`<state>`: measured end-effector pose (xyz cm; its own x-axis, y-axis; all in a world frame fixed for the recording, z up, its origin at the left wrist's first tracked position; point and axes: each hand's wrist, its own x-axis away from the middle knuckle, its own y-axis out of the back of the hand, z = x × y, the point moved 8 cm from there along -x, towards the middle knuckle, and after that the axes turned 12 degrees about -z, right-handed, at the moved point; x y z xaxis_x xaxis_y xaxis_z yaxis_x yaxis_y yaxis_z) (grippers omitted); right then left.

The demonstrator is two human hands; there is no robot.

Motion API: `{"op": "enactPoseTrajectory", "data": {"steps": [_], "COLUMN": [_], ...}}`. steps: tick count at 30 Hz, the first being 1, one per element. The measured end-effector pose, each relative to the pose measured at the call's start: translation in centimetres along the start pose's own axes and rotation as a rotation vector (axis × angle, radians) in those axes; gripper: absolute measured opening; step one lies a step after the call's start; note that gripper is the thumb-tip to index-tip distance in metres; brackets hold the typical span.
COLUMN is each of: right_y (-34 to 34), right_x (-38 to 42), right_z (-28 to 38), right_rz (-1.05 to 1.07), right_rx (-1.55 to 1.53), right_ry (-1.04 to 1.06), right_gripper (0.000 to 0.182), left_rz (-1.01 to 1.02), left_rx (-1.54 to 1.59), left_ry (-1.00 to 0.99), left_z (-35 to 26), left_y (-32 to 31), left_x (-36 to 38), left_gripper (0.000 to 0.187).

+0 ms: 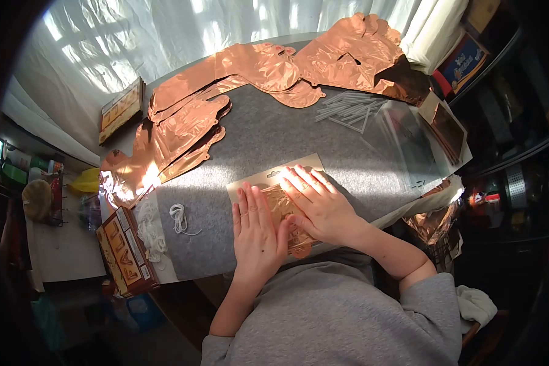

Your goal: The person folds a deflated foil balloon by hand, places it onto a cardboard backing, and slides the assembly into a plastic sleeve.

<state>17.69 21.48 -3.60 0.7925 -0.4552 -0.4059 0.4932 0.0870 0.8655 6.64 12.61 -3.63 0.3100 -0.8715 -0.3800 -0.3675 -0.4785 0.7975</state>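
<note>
My left hand (257,235) and my right hand (324,210) lie flat, palms down, at the near edge of the grey table covering (256,134). Under them is a folded copper foil balloon (279,206) on a pale card (311,162) with a hang hole near its far edge. Both hands have their fingers stretched out and press on the foil. The thumbs come close together over its near part. A small end of foil shows below the right thumb. My palms hide much of the card.
Flat copper foil balloons (262,64) line the far and left sides. Clear straws (351,110) and plastic sleeves (402,143) lie right. White string (180,219) and packs marked "FALL" (125,253) are left. Stacked packs (445,131) stand at the right edge.
</note>
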Motion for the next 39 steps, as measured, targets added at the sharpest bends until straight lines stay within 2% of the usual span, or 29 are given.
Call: {"op": "enactPoseTrajectory", "data": {"steps": [1,3,5,7,8,10,11,13,14,24,26,39], "right_y": [-0.1,0.1,0.2,0.0,-0.2,-0.6,-0.5,-0.3,-0.2,0.1,0.1,0.9], "right_x": [0.0,-0.1,-0.2,-0.1,0.0,0.3,0.3,0.2,0.1,-0.1,-0.1,0.7], "right_z": [0.0,0.2,0.1,0.0,0.0,-0.1,-0.1,-0.1,-0.1,-0.4,-0.3,-1.2], "right_rz": [0.007,0.008,0.008,0.020,0.018,0.027,0.027,0.037,0.036,0.009,0.014,-0.089], "right_rx": [0.020,0.009,0.005,0.010,0.007,0.041,0.042,0.039,0.043,-0.018,-0.034,0.035], "right_ry": [-0.001,-0.002,-0.007,-0.014,-0.013,-0.010,-0.014,-0.008,-0.011,-0.001,0.001,-0.107], "right_gripper": [0.071,0.072,0.073,0.074,0.074,0.073,0.073,0.070,0.070,0.065,0.065,0.082], "left_rz": [0.000,-0.054,-0.115,-0.288,-0.288,-0.084,-0.081,0.095,0.093,0.080,0.037,0.004], "left_rx": [-0.008,0.424,0.425,0.285,0.281,0.276,0.278,-0.009,-0.100,-0.154,-0.243,-0.233], "left_ry": [0.003,0.223,0.242,0.117,0.117,-0.071,-0.072,-0.064,-0.060,-0.068,-0.094,-0.085], "left_z": [0.4,2.2,2.4,1.7,1.3,-1.6,-2.0,-1.7,-0.6,-0.7,-1.0,-0.9], "left_y": [0.4,2.0,3.5,5.8,6.1,4.8,4.2,0.8,-0.6,-0.8,-0.4,-0.5], "left_x": [-0.1,-0.2,-0.7,-1.0,-1.1,-1.3,-1.2,-0.6,-0.2,-0.2,-0.3,-0.2], "left_gripper": [0.075,0.076,0.076,0.074,0.074,0.073,0.073,0.076,0.079,0.081,0.081,0.082]}}
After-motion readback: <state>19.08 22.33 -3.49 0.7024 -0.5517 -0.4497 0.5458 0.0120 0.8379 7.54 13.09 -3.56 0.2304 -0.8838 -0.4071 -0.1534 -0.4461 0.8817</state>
